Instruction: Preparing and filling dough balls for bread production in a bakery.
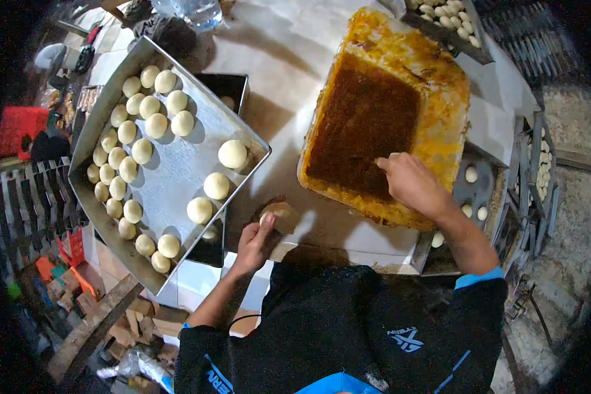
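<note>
My left hand holds a pale, flattened piece of dough, with the thumb pressed on its face. To its right stands a large tub smeared with orange-yellow residue, with dark brown filling inside. My right hand reaches over the near part of this filling, fingers curled and one fingertip low at its surface. Whatever the curled fingers may grip is hidden. On my left, a square metal tray lies tilted to the view, with many round dough balls mostly along its left side.
Beneath the metal tray, a darker tray sticks out. More trays with dough balls stand at the right and at the far right corner. Clear plastic lies at the back. Wood scraps cover the floor at lower left.
</note>
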Demonstrator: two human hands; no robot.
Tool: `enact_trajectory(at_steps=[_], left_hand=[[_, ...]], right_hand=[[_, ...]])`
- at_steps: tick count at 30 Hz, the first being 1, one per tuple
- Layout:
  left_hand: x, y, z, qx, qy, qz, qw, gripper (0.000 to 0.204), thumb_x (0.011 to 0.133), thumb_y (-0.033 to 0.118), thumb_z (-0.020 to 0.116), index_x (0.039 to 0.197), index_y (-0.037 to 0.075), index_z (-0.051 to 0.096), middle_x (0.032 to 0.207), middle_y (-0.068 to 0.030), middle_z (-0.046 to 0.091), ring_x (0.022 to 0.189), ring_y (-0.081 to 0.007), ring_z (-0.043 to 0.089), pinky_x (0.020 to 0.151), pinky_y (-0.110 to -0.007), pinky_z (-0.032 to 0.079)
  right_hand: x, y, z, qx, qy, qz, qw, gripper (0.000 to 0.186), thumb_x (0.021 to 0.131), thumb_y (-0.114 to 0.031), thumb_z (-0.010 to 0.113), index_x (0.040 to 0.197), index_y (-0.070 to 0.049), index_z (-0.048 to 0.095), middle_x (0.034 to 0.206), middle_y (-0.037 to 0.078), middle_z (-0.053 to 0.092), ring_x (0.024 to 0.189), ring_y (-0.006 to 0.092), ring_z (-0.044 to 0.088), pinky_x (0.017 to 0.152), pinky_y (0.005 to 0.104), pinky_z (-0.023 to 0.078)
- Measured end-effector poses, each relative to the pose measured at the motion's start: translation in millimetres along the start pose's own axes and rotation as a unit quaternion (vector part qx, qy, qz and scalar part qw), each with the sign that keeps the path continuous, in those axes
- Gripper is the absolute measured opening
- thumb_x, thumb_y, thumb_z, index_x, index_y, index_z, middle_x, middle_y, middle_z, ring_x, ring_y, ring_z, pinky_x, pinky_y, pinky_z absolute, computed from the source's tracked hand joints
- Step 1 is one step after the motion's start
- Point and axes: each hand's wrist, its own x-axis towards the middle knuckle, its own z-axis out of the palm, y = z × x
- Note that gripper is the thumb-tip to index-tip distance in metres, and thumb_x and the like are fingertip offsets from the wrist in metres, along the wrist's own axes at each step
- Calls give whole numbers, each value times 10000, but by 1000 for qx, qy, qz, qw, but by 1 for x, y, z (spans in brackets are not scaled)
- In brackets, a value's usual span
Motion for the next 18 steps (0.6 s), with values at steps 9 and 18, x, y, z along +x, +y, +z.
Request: enact_trajectory(at_steps=[9, 18], left_hand=[[-1, 9, -1, -134, -64, 72, 986, 415, 943, 221, 499, 1247, -61, 479, 1188, -179, 568, 1073, -240, 578, 915, -361, 472], [-33, 44, 33, -79, -128, 242, 958, 511, 958, 170, 453, 1385, -59, 288, 1315, -181, 474, 1196, -232, 483, 1011, -373, 385]], right_hand=[[8, 2, 2, 28, -110, -65, 991, 188, 781, -85, 523, 858, 24, 655, 818, 247, 626, 817, 416, 593, 769, 448, 490], [-45, 3, -38, 411, -98, 25, 906, 231, 829, -175, 550, 902, -1, 682, 716, 24, 634, 645, 93, 542, 584, 230, 398]])
